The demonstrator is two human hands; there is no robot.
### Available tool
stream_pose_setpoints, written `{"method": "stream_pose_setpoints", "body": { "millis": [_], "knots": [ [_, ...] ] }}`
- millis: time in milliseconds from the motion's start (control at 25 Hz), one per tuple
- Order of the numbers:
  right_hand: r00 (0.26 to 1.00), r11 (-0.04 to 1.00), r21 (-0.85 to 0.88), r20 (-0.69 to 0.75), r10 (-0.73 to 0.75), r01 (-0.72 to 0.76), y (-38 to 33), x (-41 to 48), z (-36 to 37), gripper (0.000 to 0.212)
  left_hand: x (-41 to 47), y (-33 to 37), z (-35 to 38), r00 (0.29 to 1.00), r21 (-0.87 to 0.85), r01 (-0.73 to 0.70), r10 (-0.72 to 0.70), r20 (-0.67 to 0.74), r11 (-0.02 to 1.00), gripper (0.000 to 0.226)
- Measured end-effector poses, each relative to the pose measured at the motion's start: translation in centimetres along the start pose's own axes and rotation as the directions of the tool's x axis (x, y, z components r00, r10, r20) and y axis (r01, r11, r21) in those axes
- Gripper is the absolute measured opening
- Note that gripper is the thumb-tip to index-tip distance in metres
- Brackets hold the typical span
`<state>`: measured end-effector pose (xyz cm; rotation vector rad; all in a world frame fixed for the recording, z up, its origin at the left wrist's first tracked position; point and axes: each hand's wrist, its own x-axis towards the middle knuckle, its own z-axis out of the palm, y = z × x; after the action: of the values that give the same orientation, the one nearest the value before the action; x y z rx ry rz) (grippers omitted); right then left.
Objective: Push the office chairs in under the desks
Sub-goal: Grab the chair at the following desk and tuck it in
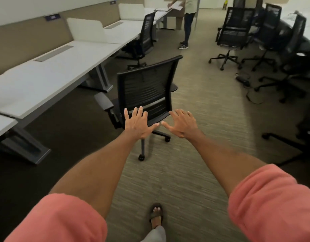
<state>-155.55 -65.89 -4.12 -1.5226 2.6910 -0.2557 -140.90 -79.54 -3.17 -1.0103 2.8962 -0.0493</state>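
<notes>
A black mesh-backed office chair (147,88) stands in the aisle, its back facing me, out from the long white desk (51,74) on the left. My left hand (139,124) and my right hand (183,124) are stretched out side by side in front of the chair's back, fingers spread, holding nothing. Whether they touch the chair I cannot tell. A second black chair (145,34) sits farther along, close against the same desk row.
Several black chairs (236,32) stand loose on the right by a dark table (307,37). A person (187,20) holding papers stands at the far end of the aisle. A cable and a dark box (243,80) lie on the carpet. My sandalled foot (156,215) is below.
</notes>
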Motion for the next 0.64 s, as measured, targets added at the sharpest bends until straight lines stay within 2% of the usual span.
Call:
{"method": "stream_pose_setpoints", "body": {
  "millis": [400, 640],
  "knots": [
    [0.997, 1.0, 0.007, -0.079, -0.015, 0.015, 5.9, 18.4, -3.9, 0.078, 20.0, -0.1, -4.8, 0.984, 0.041, -0.046, 0.053, -0.171, 0.998, 0.089],
    [0.991, 0.997, 0.009, -0.105, -0.08, 0.081, 6.6, 28.8, -6.1, 0.078, 28.0, -2.4, -7.4, 0.975, 0.065, 0.043, -0.027, -0.223, 0.997, 0.086]
  ]
}}
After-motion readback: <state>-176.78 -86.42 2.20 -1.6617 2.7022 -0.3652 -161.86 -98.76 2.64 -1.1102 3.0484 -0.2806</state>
